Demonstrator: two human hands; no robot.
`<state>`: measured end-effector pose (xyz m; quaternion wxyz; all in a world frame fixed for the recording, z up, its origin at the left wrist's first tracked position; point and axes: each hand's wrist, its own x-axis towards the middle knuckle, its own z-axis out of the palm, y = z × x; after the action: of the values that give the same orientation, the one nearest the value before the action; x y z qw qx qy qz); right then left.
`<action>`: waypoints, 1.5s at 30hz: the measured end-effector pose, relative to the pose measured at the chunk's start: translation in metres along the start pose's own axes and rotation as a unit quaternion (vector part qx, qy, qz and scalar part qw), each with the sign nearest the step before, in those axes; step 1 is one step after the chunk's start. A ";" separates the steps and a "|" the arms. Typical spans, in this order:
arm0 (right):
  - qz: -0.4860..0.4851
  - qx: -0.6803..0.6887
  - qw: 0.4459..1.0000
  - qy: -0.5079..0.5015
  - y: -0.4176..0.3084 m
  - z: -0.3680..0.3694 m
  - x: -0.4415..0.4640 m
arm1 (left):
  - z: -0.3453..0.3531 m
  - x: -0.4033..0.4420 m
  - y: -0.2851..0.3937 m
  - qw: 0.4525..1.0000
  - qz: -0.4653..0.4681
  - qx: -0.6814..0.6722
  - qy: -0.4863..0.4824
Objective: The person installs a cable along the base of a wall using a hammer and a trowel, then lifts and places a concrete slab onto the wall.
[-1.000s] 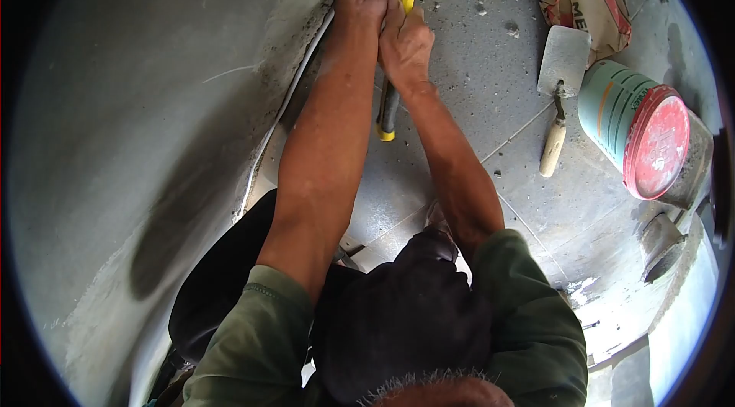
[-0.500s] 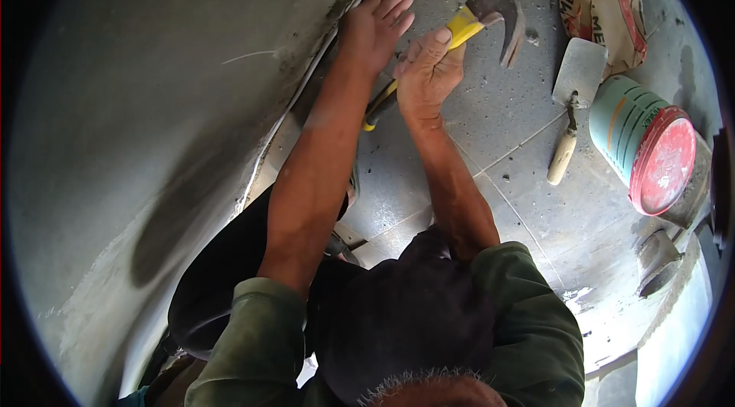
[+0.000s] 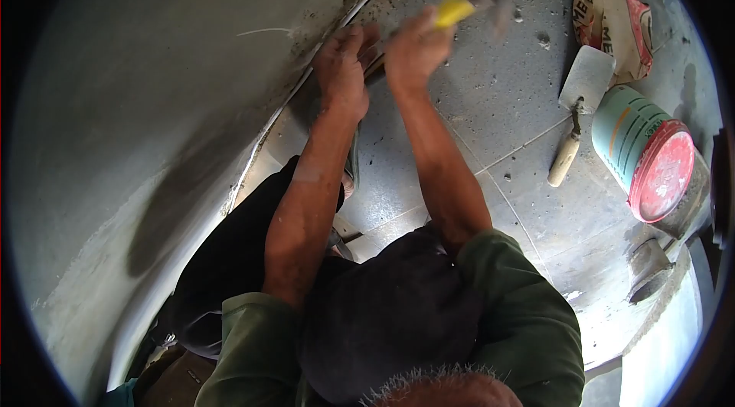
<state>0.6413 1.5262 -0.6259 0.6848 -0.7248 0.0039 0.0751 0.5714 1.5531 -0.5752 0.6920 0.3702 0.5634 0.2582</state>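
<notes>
My right hand (image 3: 417, 55) is wrapped around the handle of a claw hammer (image 3: 457, 10). The hammer has a yellow and black grip, and its dark head is blurred by motion. Close by on the left, my left hand (image 3: 341, 74) is at the foot of the wall, beside a white cable (image 3: 279, 117). Its thumb and fingers are bent and apart, with nothing visible between them. Whether the fingers touch the cable or wall is unclear.
A grey wall (image 3: 153, 85) rises on the left. Right on the tiled floor lie a trowel (image 3: 565, 160), a torn paper bag (image 3: 624, 32) and a tipped bucket (image 3: 632, 127) with a red lid. Crumbs of debris (image 3: 543, 40) are scattered ahead.
My left hand has drawn back toward me and turned, its spread fingers now bent. My right hand has shifted left and slightly up with the hammer, which is swinging.
</notes>
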 end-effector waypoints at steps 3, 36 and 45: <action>0.016 -0.074 0.996 -0.044 -0.003 0.000 0.009 | 0.005 -0.009 0.004 0.997 0.049 0.051 -0.001; 0.101 -0.134 0.983 -0.070 -0.009 0.005 0.019 | 0.028 -0.031 0.004 0.983 0.164 0.075 -0.023; 0.076 -0.015 0.997 -0.010 -0.005 -0.001 0.004 | 0.029 -0.034 0.008 0.973 0.196 0.124 -0.003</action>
<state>0.6463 1.5264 -0.6211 0.6658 -0.7321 0.0510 0.1345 0.5920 1.5250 -0.5458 0.5785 0.5570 0.5054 0.3158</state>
